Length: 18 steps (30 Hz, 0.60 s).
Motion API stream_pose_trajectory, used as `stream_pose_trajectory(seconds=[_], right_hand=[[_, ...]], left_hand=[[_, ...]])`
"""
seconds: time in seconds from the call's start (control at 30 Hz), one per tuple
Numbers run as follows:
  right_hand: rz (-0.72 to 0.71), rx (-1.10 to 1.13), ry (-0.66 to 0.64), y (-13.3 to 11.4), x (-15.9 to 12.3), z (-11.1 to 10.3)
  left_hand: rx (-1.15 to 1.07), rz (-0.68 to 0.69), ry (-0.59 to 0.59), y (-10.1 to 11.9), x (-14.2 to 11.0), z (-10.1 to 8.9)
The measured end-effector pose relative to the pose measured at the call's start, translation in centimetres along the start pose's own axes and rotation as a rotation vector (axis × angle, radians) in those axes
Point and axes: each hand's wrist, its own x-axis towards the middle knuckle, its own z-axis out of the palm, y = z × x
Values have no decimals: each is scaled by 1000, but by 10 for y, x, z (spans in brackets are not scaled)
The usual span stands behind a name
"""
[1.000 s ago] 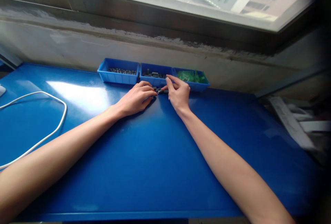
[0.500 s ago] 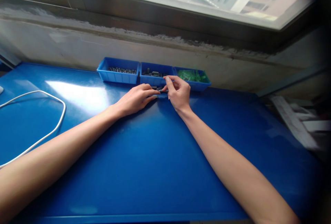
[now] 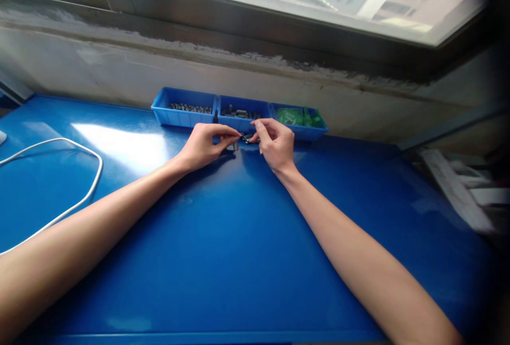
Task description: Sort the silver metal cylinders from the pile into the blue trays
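My left hand [image 3: 205, 146] has its thumb and forefinger closed in a pinch, with a small dark bit at the tips that is too small to name. Just across from it, my right hand [image 3: 277, 143] is curled with its fingertips together. A small shiny metal piece [image 3: 248, 138] shows at its fingers, partly hidden by them. The two hands nearly meet in front of the middle blue bin [image 3: 246, 123]. Beneath the left fingertips, a small pale grey piece [image 3: 235, 146] is visible on the blue table [image 3: 239, 249].
Along the wall stand the left bin [image 3: 179, 117] with many small grey metal parts, the middle bin with longer metal pieces, and the right bin [image 3: 311, 132] with green pieces. A white cable [image 3: 98, 175] loops on the left. The window frame [image 3: 279, 21] rises behind.
My left hand has lifted slightly and drawn a little left, its thumb and forefinger now coming together in a pinch. My right hand has barely moved.
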Motion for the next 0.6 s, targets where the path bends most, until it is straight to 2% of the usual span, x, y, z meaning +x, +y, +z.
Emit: stream_pose_trajectory(seconds=[0.27, 0.6], right_hand=[[-2, 2, -27, -4, -1, 1], [-15, -16, -135, -6, -3, 0]], left_hand=[[26, -58, 15, -8, 1, 0], [-357, -211, 79, -5, 3, -2]])
